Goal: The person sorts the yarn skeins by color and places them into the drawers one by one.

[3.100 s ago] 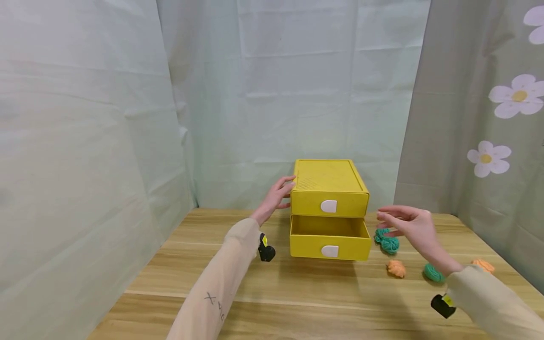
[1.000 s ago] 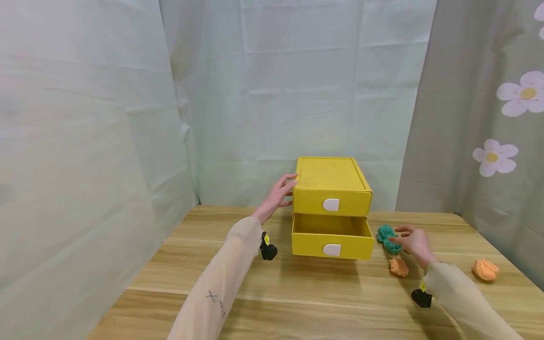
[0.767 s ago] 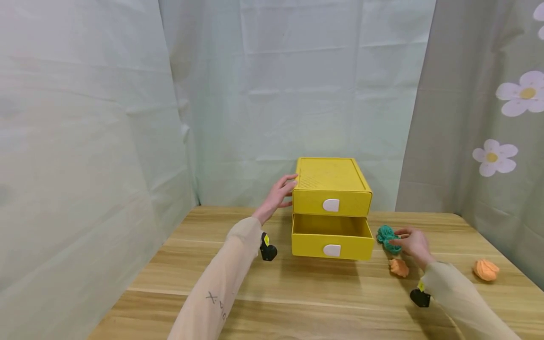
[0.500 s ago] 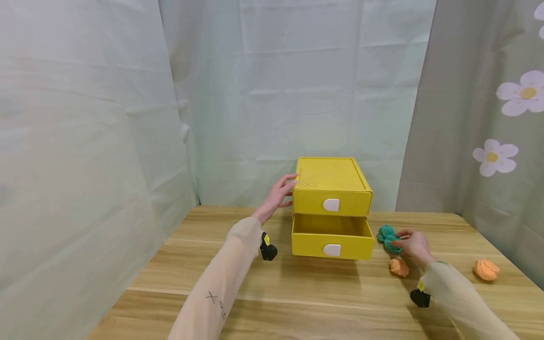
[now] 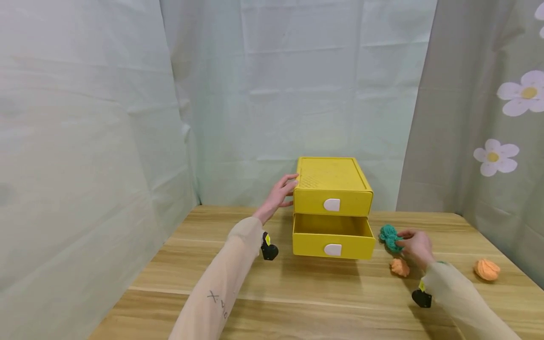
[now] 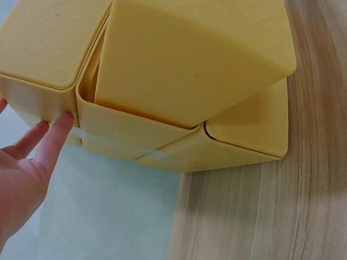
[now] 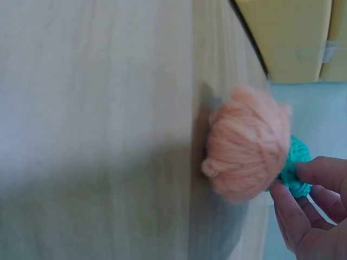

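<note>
A yellow two-drawer box (image 5: 333,174) stands on the table, its lower drawer (image 5: 333,245) pulled out and the upper one pushed in. My left hand (image 5: 278,194) rests against the box's left side near the top, fingers fairly straight; the left wrist view shows fingertips touching the yellow wall (image 6: 40,100). To the right of the box, my right hand (image 5: 418,248) pinches a green yarn ball (image 5: 393,244) between thumb and fingers. Another green yarn ball (image 5: 387,231) lies right behind it. In the right wrist view an orange yarn ball (image 7: 249,143) partly covers the green yarn (image 7: 297,176).
In the head view, one orange yarn ball (image 5: 399,267) lies just in front of the right hand, and another (image 5: 487,269) farther right. A bit of green shows behind the right sleeve (image 5: 454,288). Pale curtains (image 5: 306,94) close off the wooden table's (image 5: 297,302) back and sides.
My right hand has come down and forward from above the table to the green yarn balls, and its fingers have closed on one. The left hand stays against the box.
</note>
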Tool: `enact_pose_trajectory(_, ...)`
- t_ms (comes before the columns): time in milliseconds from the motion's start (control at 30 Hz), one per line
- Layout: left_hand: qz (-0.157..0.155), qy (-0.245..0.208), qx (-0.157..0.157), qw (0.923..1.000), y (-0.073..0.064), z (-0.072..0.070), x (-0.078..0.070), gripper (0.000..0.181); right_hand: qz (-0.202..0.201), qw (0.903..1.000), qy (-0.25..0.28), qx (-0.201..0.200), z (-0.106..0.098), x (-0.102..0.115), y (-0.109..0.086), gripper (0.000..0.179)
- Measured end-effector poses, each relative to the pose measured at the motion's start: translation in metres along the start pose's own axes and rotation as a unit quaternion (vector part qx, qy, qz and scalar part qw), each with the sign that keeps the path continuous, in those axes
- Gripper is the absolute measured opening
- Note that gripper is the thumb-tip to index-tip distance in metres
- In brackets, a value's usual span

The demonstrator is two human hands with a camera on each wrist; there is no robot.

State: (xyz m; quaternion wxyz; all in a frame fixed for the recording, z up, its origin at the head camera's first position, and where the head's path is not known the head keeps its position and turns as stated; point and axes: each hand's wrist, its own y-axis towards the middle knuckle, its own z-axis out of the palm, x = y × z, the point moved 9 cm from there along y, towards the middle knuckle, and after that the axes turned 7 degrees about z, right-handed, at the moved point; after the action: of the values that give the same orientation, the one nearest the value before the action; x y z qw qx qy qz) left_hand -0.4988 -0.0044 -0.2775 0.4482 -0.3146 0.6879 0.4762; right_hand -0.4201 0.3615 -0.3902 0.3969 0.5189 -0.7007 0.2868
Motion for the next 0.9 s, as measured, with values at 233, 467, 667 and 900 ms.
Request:
enact_pose_trajectory(233,-0.002,0.0,0.0,1.0,0.001,0.0,0.0,0.041,-0.022,0.9997,0.012,-0.008,-0.006,0.015,-0.003,0.028)
enact_pose_trajectory(467,-0.006,0.001,0.002,1.0,-0.001,0.0,0.002,0.042,-0.056,0.9984,-0.004,0.009,-0.006,0.029,-0.007,0.027)
enact_pose_trajectory(667,-0.004,-0.002,-0.001,1.0,0.001,0.0,0.002,0.041,-0.073,0.997,-0.011,0.023,-0.009,0.043,-0.012,0.028)
enact_pose_trajectory(900,-0.001,0.004,0.003,1.0,0.0,0.001,0.0,0.042,-0.108,0.9925,-0.053,0.023,-0.018,0.06,-0.022,0.028)
